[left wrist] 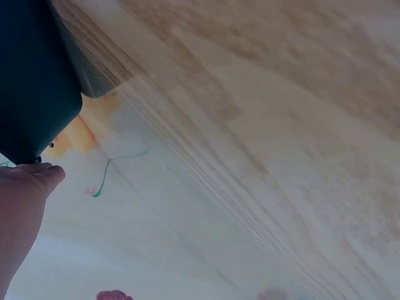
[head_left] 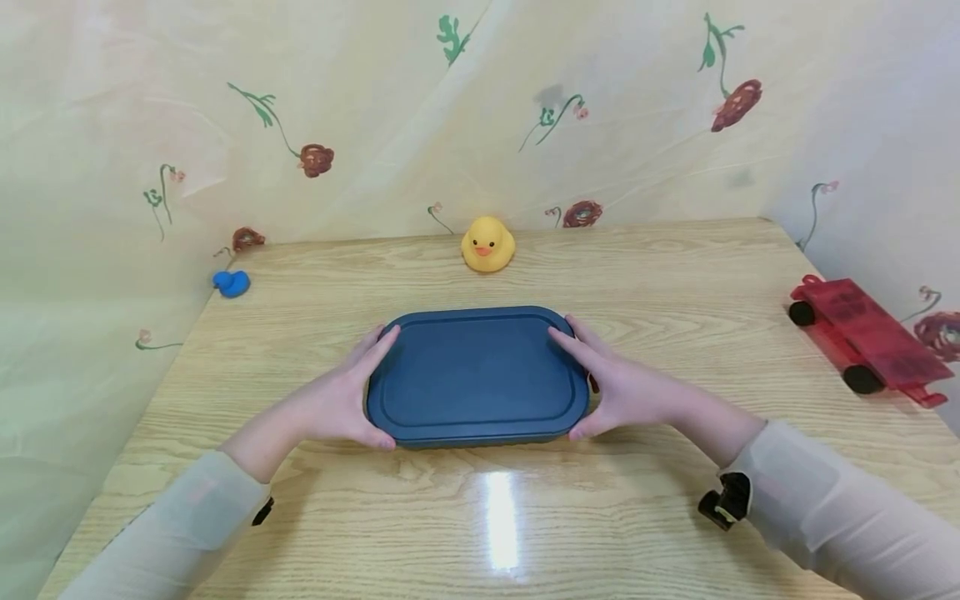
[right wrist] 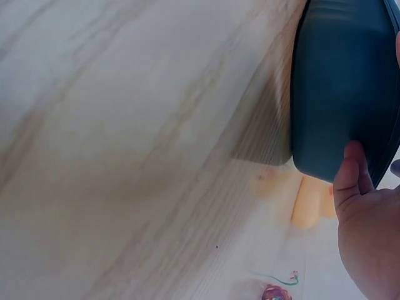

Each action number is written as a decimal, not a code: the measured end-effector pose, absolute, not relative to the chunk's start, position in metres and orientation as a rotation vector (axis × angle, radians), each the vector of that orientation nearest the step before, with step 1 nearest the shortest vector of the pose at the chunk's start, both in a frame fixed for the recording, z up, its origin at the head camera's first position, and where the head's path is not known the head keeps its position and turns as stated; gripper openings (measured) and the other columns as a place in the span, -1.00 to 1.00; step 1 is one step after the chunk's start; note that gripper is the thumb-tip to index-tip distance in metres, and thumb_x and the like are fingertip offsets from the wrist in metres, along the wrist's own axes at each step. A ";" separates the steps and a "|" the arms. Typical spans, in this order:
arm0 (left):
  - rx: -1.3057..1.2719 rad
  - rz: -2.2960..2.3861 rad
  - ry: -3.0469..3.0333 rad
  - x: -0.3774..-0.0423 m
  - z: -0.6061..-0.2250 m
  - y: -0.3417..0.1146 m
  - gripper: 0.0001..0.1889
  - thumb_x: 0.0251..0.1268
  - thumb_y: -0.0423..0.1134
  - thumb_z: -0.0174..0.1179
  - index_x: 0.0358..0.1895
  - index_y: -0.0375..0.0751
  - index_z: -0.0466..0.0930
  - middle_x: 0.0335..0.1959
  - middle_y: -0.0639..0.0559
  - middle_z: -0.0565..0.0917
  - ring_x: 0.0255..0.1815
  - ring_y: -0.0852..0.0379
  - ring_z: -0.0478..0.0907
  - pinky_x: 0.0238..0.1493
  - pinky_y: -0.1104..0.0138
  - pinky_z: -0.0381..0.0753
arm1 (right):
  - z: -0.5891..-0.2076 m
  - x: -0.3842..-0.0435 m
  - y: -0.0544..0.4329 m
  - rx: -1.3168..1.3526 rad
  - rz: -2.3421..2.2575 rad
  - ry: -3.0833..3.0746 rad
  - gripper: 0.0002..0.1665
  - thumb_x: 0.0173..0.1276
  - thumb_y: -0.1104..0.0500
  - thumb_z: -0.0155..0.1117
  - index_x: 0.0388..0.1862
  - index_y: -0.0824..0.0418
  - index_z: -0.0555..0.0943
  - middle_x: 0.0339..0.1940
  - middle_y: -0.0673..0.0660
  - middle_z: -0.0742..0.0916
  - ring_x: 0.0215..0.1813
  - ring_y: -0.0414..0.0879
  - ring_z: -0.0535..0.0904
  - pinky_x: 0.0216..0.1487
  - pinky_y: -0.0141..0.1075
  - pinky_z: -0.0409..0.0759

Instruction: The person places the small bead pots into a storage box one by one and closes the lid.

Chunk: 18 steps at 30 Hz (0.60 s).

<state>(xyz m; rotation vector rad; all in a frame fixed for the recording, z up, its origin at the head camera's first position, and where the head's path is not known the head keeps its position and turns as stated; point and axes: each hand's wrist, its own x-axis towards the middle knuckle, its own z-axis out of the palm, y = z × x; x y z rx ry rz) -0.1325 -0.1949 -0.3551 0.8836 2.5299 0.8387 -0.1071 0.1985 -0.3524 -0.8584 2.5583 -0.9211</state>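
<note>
A dark blue rectangular container (head_left: 480,375) with rounded corners and a flat lid is in the middle of the table, its long side facing me. My left hand (head_left: 347,398) grips its left end, thumb at the near corner and fingers at the far one. At the opposite end, my right hand (head_left: 618,385) holds it the same way, fingertips over the lid's edge. In the right wrist view, fingers (right wrist: 351,175) press against the side wall of the container (right wrist: 340,87). The left wrist view catches only part of the left hand (left wrist: 25,194) at a corner.
Behind the container, a yellow rubber duck (head_left: 487,246) sits near the table's back edge. A small blue duck (head_left: 232,283) is at the far left edge. A red toy truck (head_left: 870,337) with black wheels stands at the right. Flower-patterned cloth (head_left: 390,117) hangs around the wooden table (head_left: 375,533).
</note>
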 end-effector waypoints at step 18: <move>0.887 0.797 2.553 -0.129 -0.364 -0.198 0.33 -0.20 0.22 0.44 0.51 0.08 -0.44 0.50 -0.11 -0.41 0.46 -0.28 -0.21 0.18 -0.17 0.24 | -0.355 -0.107 0.200 -0.823 -0.985 2.550 0.28 0.09 -0.15 0.43 0.54 0.16 -0.18 0.52 0.18 -0.20 0.48 0.25 -0.20 0.23 0.16 0.23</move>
